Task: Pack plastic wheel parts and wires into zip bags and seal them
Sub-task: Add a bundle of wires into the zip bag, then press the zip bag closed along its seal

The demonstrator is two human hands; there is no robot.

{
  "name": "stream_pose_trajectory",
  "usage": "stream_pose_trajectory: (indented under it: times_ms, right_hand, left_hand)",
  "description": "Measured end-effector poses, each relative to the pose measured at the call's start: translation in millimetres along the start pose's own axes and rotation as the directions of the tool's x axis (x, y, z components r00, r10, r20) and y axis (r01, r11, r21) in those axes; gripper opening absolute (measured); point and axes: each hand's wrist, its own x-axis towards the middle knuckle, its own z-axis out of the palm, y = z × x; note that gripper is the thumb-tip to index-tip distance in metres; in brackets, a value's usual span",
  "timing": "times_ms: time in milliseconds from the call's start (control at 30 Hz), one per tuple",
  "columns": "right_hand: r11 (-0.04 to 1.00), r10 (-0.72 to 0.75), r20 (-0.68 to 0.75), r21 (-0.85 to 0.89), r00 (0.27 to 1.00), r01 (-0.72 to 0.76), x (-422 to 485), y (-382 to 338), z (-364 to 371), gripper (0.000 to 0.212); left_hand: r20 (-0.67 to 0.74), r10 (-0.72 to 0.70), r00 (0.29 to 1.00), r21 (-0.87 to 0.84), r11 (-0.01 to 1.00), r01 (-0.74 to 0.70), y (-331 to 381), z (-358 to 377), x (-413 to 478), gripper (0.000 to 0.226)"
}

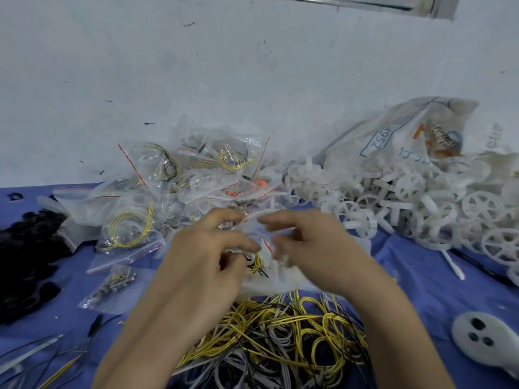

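**Sealing 1 zip bag**

The left hand [207, 256] and right hand [317, 248] each grip the mouth of 1 zip bag [265, 244] by pinching it. The bag is held over the middle of the desk [415, 279], with yellow wire [256, 262] inside. This looks like sealing; next, press along the strip. Loose wires [280, 341] lie at the near edge.

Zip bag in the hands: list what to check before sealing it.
1. Left hand and right hand both pinch the zip bag: ok.
2. Yellow wire in the bag: ok, it shows between the hands.
3. Wheel part fully inside the bag: cannot tell, blurred.
4. Red zip strip pressed closed: cannot tell.
5. Wire pile and wheel pile stocked for the next bag: ok.
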Motion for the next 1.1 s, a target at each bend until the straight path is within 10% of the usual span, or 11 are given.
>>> stream_pose_trajectory:
  times_ms: [133,367,833,1100]
  right_hand:
    - [0.954,0.093,-0.153,-0.271,0.984,-0.132,-0.7,13.4,-18.2,0.012]
    - [0.964,0.199,-0.234,-0.131,0.952,-0.233,5.0,31.3,-27.1,0.029]
    - [0.999,-0.05,-0.382,-0.007,0.923,0.051,2.2,37.9,-40.3,0.034]
    - [0.949,-0.314,-0.027,-0.023,0.949,0.314,-10.9,-5.6,-26.6,0.05]
  left_hand:
    - [0.037,-0.005,0.999,0.046,0.999,0.003,-1.7,-4.5,0.2,0.032]
    - [0.201,-0.029,0.979,0.115,0.993,0.006,-17.5,-9.9,-1.0,0.017]
    - [-0.211,0.194,0.958,0.155,0.974,-0.163,-26.6,-22.4,6.1,0.02]
    - [-0.161,0.224,0.961,0.054,0.974,-0.218,-15.4,-14.5,5.6,0.015]
